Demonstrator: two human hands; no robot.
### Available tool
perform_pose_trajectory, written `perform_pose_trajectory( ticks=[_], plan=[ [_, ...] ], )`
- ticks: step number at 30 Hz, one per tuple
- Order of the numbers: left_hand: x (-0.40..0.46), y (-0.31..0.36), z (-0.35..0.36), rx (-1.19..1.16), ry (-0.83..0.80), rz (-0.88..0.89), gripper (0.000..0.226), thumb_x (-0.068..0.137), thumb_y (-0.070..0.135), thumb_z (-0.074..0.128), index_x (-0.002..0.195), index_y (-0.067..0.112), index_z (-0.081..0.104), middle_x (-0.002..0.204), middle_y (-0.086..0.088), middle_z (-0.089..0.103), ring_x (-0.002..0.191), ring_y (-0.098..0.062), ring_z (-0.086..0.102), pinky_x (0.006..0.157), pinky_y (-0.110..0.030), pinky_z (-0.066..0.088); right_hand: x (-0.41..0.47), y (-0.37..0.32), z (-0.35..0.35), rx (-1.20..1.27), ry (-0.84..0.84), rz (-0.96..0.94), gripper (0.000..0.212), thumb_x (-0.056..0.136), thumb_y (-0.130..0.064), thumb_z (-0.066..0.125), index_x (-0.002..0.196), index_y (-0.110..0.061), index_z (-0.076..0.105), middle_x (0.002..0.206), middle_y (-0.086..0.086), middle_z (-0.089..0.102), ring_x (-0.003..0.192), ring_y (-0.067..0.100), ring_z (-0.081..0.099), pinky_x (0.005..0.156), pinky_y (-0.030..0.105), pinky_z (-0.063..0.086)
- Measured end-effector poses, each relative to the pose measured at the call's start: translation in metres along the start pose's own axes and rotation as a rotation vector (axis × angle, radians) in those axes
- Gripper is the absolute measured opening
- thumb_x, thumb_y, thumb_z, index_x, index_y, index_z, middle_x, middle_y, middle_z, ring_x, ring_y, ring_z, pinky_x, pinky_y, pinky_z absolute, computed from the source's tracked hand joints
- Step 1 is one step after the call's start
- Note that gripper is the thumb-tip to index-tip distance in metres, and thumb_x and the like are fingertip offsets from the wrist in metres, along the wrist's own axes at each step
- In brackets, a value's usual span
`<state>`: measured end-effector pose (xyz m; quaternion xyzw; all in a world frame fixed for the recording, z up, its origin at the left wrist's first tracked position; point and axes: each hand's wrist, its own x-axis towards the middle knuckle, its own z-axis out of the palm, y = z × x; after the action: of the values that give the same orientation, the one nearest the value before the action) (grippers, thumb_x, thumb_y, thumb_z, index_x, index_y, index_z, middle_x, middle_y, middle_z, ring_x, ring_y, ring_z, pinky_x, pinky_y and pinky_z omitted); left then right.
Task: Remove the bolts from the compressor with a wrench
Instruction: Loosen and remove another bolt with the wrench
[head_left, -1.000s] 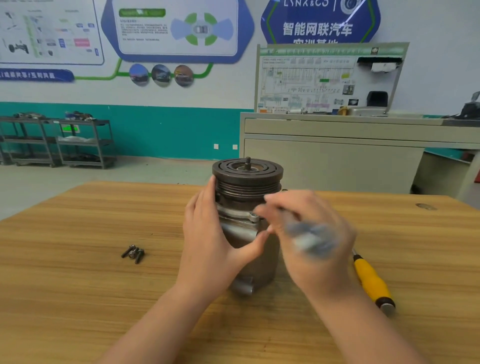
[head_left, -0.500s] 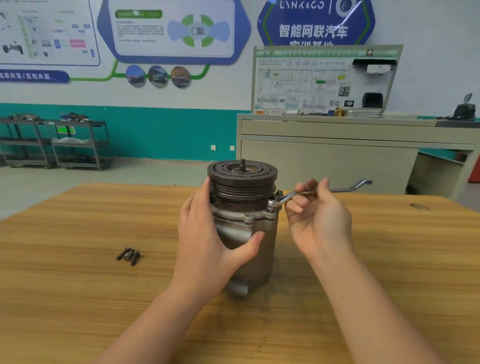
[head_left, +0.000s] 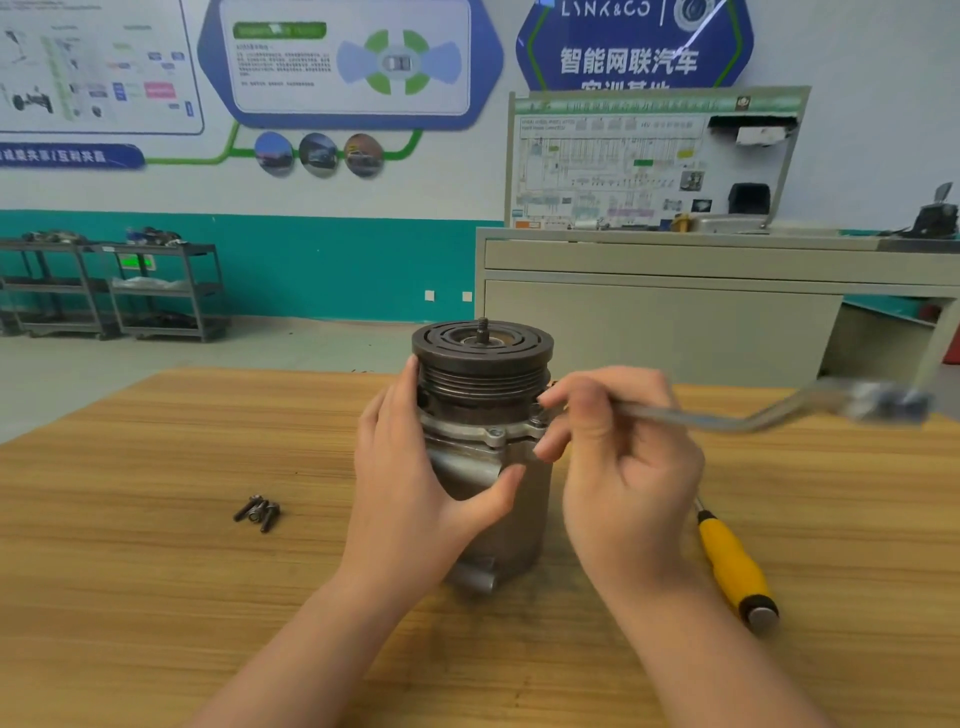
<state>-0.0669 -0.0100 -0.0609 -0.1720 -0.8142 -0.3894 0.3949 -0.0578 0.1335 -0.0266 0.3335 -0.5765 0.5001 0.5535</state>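
Observation:
A grey metal compressor (head_left: 483, 395) with a dark grooved pulley on top stands upright in the middle of the wooden table (head_left: 156, 571). My left hand (head_left: 415, 483) wraps round its left side, thumb across the front of the body. My right hand (head_left: 618, 457) pinches a silver offset wrench (head_left: 727, 418), whose ring end sits at a bolt (head_left: 540, 415) on the right of the flange. The wrench's far end is blurred and points right. Another bolt (head_left: 495, 432) shows at the flange front.
Three loose dark bolts (head_left: 258, 513) lie on the table left of the compressor. A yellow-handled screwdriver (head_left: 732, 566) lies to the right, behind my right wrist. Beyond the table stand a grey cabinet (head_left: 675, 312) and metal racks (head_left: 114, 286).
The wrench handle has swung toward me, from pointing to the back right to pointing right. My right hand has moved with it. My left hand still holds the compressor.

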Motion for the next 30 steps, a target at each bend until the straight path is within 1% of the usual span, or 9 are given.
perform_pose_trajectory(
  ticks=[3,5,7,11,14,17,22,25,30],
  plan=[
    [0.0,0.001,0.0,0.005,-0.007,-0.03,0.108,0.066,0.067,0.067,0.153,0.024,0.02,0.138,0.023,0.032,0.135,-0.007,0.028,0.111,-0.03,0.028,-0.01,-0.002,0.004,-0.09,-0.052,-0.08,0.038,0.104,-0.037,0.038,0.09,-0.006,0.056,0.07,0.001,0.06,0.055,0.008,0.055,0.053,0.02,0.047],
    [0.001,0.001,0.0,0.012,-0.004,-0.034,0.11,0.065,0.066,0.067,0.154,0.021,0.021,0.139,0.02,0.033,0.135,-0.008,0.028,0.112,-0.031,0.028,-0.012,-0.007,0.008,0.01,0.042,0.03,0.032,0.104,-0.04,0.035,0.091,-0.018,0.054,0.07,-0.001,0.059,0.051,0.009,0.054,0.052,0.022,0.045],
    [0.001,0.002,0.0,0.016,-0.002,-0.031,0.11,0.065,0.066,0.065,0.154,0.022,0.019,0.137,0.023,0.03,0.135,-0.004,0.025,0.112,-0.029,0.026,-0.006,-0.01,0.008,0.174,0.225,0.24,0.023,0.104,-0.039,0.033,0.089,-0.029,0.047,0.069,-0.001,0.063,0.042,0.012,0.051,0.046,0.02,0.041],
    [0.001,0.002,0.0,-0.015,-0.009,-0.032,0.109,0.065,0.066,0.063,0.154,0.021,0.018,0.14,0.019,0.031,0.137,-0.006,0.024,0.113,-0.03,0.025,0.016,0.006,-0.003,0.441,0.452,0.81,0.019,0.103,-0.021,0.033,0.087,-0.015,0.043,0.057,0.004,0.065,0.033,0.015,0.043,0.04,0.016,0.034],
    [0.001,0.001,0.0,-0.038,-0.018,-0.033,0.11,0.065,0.065,0.063,0.154,0.019,0.018,0.142,0.016,0.032,0.138,-0.011,0.025,0.114,-0.031,0.025,0.039,0.028,-0.012,0.619,0.322,1.213,0.016,0.102,-0.01,0.033,0.092,-0.014,0.044,0.052,0.008,0.061,0.032,0.013,0.041,0.037,0.015,0.033],
    [0.001,-0.004,-0.001,-0.062,-0.03,-0.022,0.111,0.064,0.067,0.062,0.154,0.023,0.012,0.14,0.025,0.028,0.137,0.0,0.022,0.111,-0.014,0.019,0.055,0.041,-0.014,0.647,0.06,1.444,0.01,0.102,-0.009,0.037,0.097,-0.011,0.046,0.056,0.007,0.062,0.036,0.009,0.046,0.033,0.017,0.037],
    [0.007,-0.016,-0.006,-0.168,-0.064,-0.015,0.107,0.061,0.069,0.065,0.142,0.05,-0.002,0.13,0.059,0.003,0.131,0.024,0.01,0.104,0.003,0.011,0.057,0.039,-0.012,0.804,0.19,1.35,0.019,0.102,-0.014,0.041,0.087,-0.009,0.05,0.059,0.008,0.064,0.04,0.009,0.052,0.036,0.017,0.042],
    [0.011,-0.022,-0.013,-0.181,-0.076,0.002,0.101,0.063,0.067,0.065,0.138,0.065,-0.003,0.154,0.033,0.006,0.145,0.007,0.006,0.112,-0.012,0.011,0.051,0.032,-0.021,0.791,0.305,1.229,0.021,0.101,-0.02,0.047,0.082,-0.012,0.052,0.058,0.003,0.062,0.039,0.006,0.049,0.036,0.017,0.04],
    [0.008,-0.023,-0.015,-0.237,0.001,0.107,0.075,0.076,0.049,0.063,0.136,0.058,0.018,0.159,0.009,0.008,0.15,-0.014,0.011,0.12,-0.036,0.021,0.024,0.018,-0.019,0.385,-0.07,1.095,0.031,0.073,-0.04,0.072,0.084,-0.013,0.061,0.044,-0.001,0.049,0.026,0.007,0.029,0.033,0.017,0.024]
  ],
)
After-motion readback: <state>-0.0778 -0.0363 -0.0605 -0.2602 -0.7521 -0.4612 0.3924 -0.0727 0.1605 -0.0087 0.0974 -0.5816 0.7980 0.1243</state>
